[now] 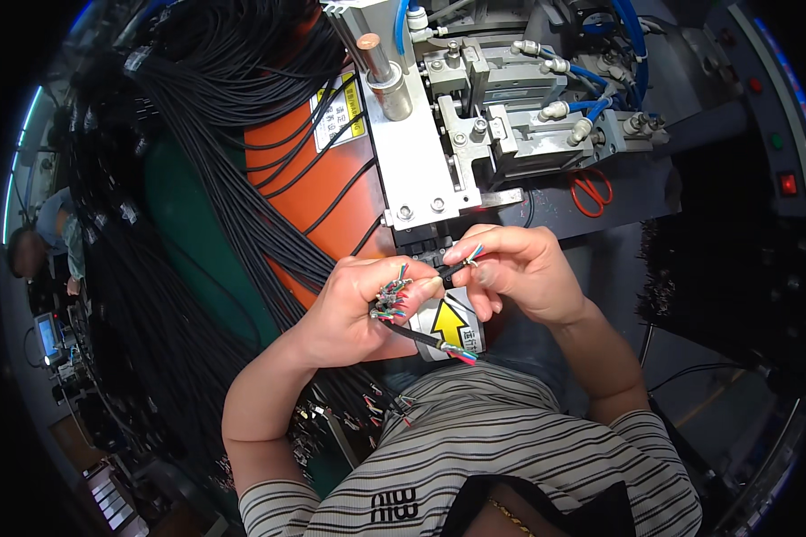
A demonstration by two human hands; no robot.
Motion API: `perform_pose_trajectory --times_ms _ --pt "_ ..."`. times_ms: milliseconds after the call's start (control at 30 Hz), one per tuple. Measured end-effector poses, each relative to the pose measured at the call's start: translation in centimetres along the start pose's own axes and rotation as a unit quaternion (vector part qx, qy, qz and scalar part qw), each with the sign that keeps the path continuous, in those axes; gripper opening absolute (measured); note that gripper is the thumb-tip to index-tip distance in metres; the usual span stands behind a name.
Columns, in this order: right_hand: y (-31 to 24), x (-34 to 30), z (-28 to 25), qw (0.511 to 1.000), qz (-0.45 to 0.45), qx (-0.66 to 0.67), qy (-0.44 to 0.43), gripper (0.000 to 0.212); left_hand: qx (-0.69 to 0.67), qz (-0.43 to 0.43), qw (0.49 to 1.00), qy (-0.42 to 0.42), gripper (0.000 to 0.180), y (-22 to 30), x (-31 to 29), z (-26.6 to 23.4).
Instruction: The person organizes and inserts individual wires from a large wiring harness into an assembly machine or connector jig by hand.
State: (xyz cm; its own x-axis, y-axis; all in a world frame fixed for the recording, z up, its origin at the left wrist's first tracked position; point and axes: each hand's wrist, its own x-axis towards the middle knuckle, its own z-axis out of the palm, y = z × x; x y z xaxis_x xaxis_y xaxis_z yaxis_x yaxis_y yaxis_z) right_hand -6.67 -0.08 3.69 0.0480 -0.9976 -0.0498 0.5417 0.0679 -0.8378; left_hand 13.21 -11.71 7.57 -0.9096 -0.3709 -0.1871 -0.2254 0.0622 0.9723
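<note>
"Where are our grips?"

"Our left hand [354,309] closes around a bunch of thin black cables with multicoloured wire ends [390,302]; our right hand [524,273] pinches one black cable tip with bared coloured wires [458,268], just in front of the silver metal machine [412,170]."

"How do we handle it well?"

"We pinch the jacket just behind the wires, gently, keeping the bunch apart."

Black cables [421,336] and multicoloured wires [391,296] in our hands [354,309] [530,273]
Beyond them we see blue tubes [641,55] and red-handled scissors [593,188]; just below, a yellow arrow [449,324]; nearest us, a dark-striped pale shirt [475,421].
</note>
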Motion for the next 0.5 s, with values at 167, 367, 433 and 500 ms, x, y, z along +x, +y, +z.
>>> perform_pose_trajectory --times_ms 167,367,433,500 --pt "1.1 -0.1 -0.1 0.995 -0.028 -0.092 0.027 0.013 0.186 0.129 0.974 0.026 0.039 0.2 0.4 0.8" --pt "0.8 -0.2 0.4 0.997 -0.012 -0.013 0.074 0.008 0.339 0.180 0.921 0.069 0.049 0.2 0.4 2.0" --pt "0.9 -0.1 0.5 0.995 0.003 0.068 0.068 0.008 0.284 0.208 0.933 0.078 0.051 -0.4 0.7 1.6" --pt "1.5 0.0 0.8 0.992 -0.083 0.000 0.096 0.008 0.276 0.192 0.940 0.062 0.055 -0.4 0.7 1.6"
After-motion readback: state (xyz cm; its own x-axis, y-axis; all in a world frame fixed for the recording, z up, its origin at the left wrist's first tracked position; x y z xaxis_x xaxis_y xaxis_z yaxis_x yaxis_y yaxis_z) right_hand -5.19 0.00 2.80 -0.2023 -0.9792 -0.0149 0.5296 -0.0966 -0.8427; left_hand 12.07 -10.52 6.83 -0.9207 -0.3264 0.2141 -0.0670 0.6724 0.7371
